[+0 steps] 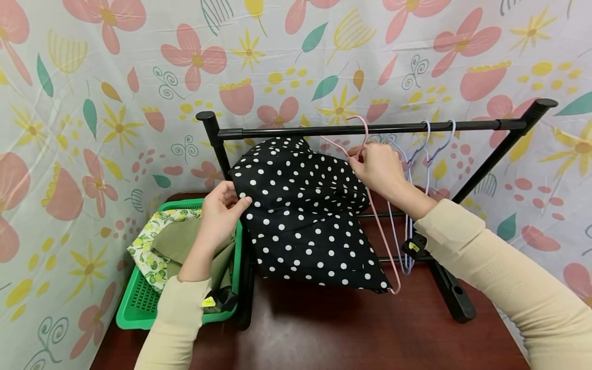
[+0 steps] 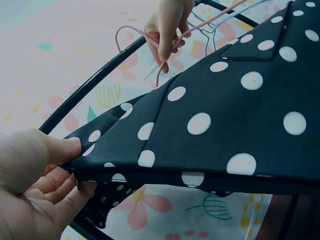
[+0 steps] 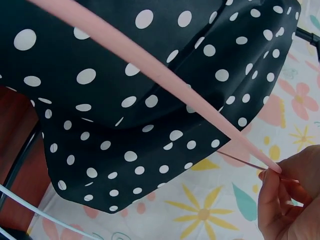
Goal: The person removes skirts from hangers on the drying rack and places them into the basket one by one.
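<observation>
A black garment with white polka dots hangs spread out at the middle of the head view. Its left edge is pinched between the thumb and fingers of my left hand. My right hand pinches a pink hanger at its neck, just below the hook. One side of the hanger slopes down along the garment's right side, and its lower corner shows by the bottom hem. The hook overlaps the black rail in the head view. Part of the hanger is hidden behind the cloth.
Light blue hangers hang on the rail to the right. A green basket at left holds olive cloth and lemon-print cloth. The rack's black foot stands on the dark red table, before a floral curtain.
</observation>
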Tool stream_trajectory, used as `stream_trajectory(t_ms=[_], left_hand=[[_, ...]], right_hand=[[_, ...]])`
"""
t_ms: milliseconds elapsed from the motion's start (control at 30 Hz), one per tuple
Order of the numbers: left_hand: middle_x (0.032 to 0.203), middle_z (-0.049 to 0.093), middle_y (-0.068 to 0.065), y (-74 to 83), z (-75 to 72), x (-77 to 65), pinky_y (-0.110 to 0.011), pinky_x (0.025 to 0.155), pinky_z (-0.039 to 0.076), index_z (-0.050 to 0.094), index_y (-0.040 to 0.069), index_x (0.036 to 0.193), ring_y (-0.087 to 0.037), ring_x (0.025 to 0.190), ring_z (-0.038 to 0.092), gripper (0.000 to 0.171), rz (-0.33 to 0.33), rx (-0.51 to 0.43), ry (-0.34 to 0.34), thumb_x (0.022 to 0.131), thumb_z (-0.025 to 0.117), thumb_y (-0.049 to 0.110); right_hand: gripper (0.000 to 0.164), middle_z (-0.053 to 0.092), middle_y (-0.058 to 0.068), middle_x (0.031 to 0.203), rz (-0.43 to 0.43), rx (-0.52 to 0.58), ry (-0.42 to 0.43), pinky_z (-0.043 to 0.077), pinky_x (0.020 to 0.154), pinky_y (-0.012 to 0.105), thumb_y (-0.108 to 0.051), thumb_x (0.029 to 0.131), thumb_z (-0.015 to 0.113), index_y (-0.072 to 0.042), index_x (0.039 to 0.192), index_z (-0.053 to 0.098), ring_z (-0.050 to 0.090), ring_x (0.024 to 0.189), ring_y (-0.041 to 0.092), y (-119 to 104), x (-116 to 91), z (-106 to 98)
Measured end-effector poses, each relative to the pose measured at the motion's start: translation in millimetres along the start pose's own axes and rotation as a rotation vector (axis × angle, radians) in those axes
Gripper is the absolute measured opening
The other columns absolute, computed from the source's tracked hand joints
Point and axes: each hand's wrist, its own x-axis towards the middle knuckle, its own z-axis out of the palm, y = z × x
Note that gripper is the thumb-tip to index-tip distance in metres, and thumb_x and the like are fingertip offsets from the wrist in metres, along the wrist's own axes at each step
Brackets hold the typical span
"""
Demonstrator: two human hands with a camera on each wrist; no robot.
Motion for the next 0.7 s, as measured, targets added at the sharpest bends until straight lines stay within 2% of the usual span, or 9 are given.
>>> stream_trajectory(t_ms=[67, 133, 233, 300, 400, 533, 700], left_hand=[[0.092, 0.066, -0.021, 2.2, -1.3, -1.6, -0.017, 0.065, 0.046, 0.053, -0.004, 0.104, -0.007, 0.074, 0.057, 0.022, -0.012, 0.018, 0.003, 0.086, 0.062, 0.003], [0.093, 0.066, -0.019, -5.4, -1.7, 0.5, -0.017, 0.067, 0.047, 0.05, -0.002, 0.108, -0.009, 0.076, 0.059, 0.028, -0.019, 0.014, 0.011, 0.085, 0.064, 0.005], [0.092, 0.067, -0.016, -14.1, -1.9, 2.7, -0.018, 0.068, 0.048, 0.042, 0.002, 0.114, -0.01, 0.075, 0.06, 0.038, -0.01, -0.013, 0.027, 0.084, 0.066, 0.005], [0.089, 0.067, -0.014, -23.6, -1.9, 5.7, -0.019, 0.068, 0.05, 0.039, 0.008, 0.12, -0.01, 0.073, 0.062, 0.047, 0.017, -0.037, 0.033, 0.082, 0.067, 0.005], [0.085, 0.066, -0.012, -25.3, -3.3, 5.6, -0.02, 0.069, 0.051, 0.037, 0.014, 0.13, -0.012, 0.072, 0.063, 0.059, 0.064, -0.023, 0.034, 0.081, 0.068, 0.003], [0.083, 0.064, -0.008, -26.7, -5.4, 5.5, -0.022, 0.068, 0.051, 0.046, 0.017, 0.133, -0.015, 0.073, 0.063, 0.057, 0.105, 0.11, 0.036, 0.082, 0.068, 0.005], [0.084, 0.063, -0.008, -28.9, -7.1, 6.1, -0.029, 0.065, 0.049, 0.054, 0.014, 0.128, -0.017, 0.073, 0.061, 0.044, 0.1, 0.296, 0.02, 0.086, 0.065, 0.012]], right_hand=[[0.036, 0.051, 0.008, 0.057, 0.005, 0.002, -0.004, 0.03, 0.042, 0.034, -0.017, 0.084, 0.058, -0.011, 0.049, 0.053, 0.042, 0.047, 0.022, 0, 0, 0], [0.036, 0.051, 0.008, 0.057, 0.004, 0.002, -0.009, 0.029, 0.041, 0.033, -0.017, 0.084, 0.057, -0.011, 0.049, 0.054, 0.041, 0.046, 0.021, 0, 0, 0], [0.029, 0.054, 0.008, 0.058, 0.001, 0.005, -0.013, 0.027, 0.04, 0.032, -0.017, 0.084, 0.058, -0.008, 0.057, 0.064, 0.04, 0.045, 0.021, 1, 0, 0], [0.024, 0.058, 0.009, 0.06, -0.002, 0.004, -0.01, 0.027, 0.04, 0.033, -0.017, 0.084, 0.058, -0.008, 0.066, 0.07, 0.041, 0.045, 0.022, 1, 0, 1], [0.023, 0.057, 0.01, 0.059, -0.002, 0.003, -0.008, 0.027, 0.04, 0.032, -0.018, 0.085, 0.058, -0.007, 0.069, 0.071, 0.039, 0.044, 0.021, 2, 0, 1], [0.028, 0.052, 0.008, 0.056, -0.005, -0.003, 0.0, 0.029, 0.041, 0.034, -0.017, 0.085, 0.058, -0.008, 0.059, 0.064, 0.04, 0.045, 0.022, 3, 0, 1], [0.028, 0.053, 0.008, 0.055, -0.016, -0.008, 0.012, 0.036, 0.045, 0.041, -0.018, 0.084, 0.059, -0.007, 0.059, 0.062, 0.047, 0.048, 0.026, 3, -1, 0]])
